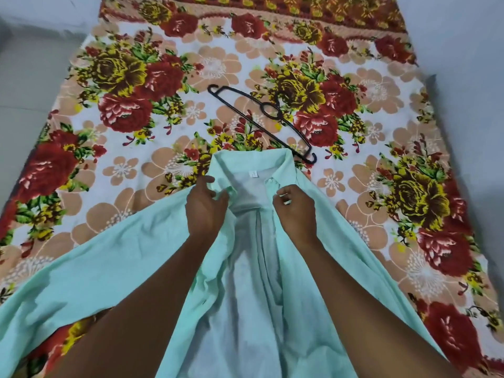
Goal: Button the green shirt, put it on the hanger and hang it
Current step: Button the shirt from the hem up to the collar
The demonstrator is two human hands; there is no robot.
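A pale green shirt (114, 263) lies spread on the bed with its collar pointing away from me and its front open, showing the whitish inside and a small label below the collar. My left hand (206, 208) pinches the left front edge just under the collar. My right hand (296, 211) grips the right front edge at the same height, beside a small button. A black plastic hanger (261, 120) lies flat on the sheet just beyond the collar, slanting from upper left to lower right, its lower end touching the collar's right side.
The bed is covered by a flowered sheet (131, 85) in red, yellow and peach. Grey floor (32, 77) runs along the left side and a pale wall (463, 50) along the right. The bed's left edge slants towards me.
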